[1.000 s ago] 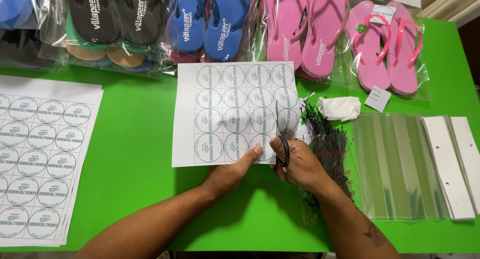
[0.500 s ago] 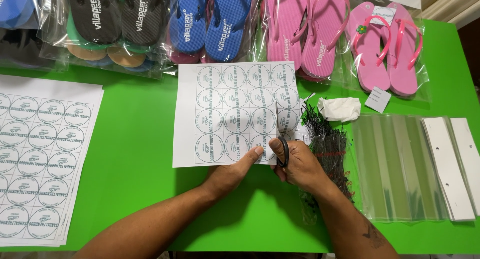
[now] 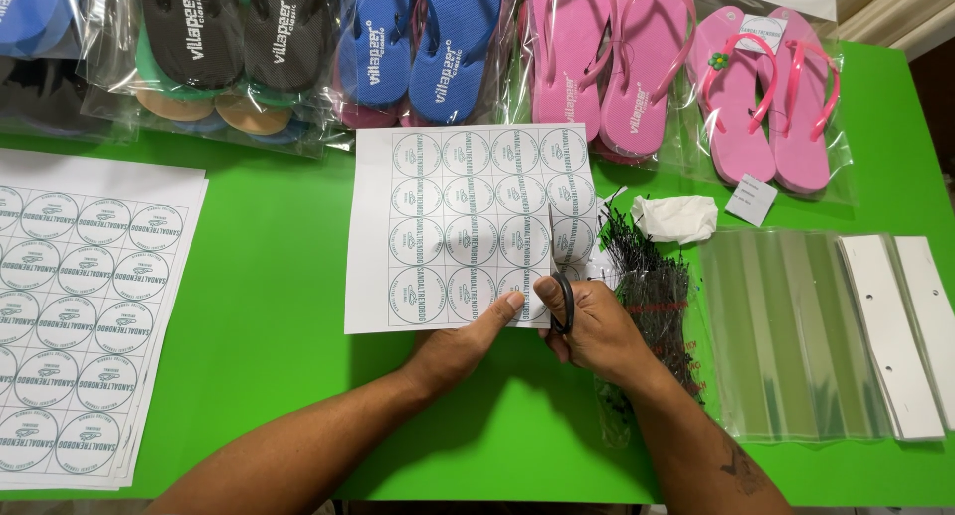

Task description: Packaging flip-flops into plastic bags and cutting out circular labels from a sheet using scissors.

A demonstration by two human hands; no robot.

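A white sheet [image 3: 458, 226] printed with rows of round labels lies on the green table [image 3: 269, 306]. My left hand [image 3: 463, 341] pinches its near edge with thumb and fingers. My right hand [image 3: 597, 326] grips black-handled scissors [image 3: 557, 276], whose blades point away from me into the sheet between its two rightmost columns of labels. The blades look nearly closed in the paper.
A stack of label sheets [image 3: 80, 306] lies at the left. Bagged flip-flops, black [image 3: 229, 37], blue [image 3: 418, 47] and pink [image 3: 686, 77], line the far edge. A bundle of black plastic ties [image 3: 652, 286], crumpled white paper [image 3: 676, 216], clear bags [image 3: 786, 326] and white card strips [image 3: 905, 326] lie at the right.
The scissors have crept slightly further up the sheet. Both hands stay in nearly the same place.
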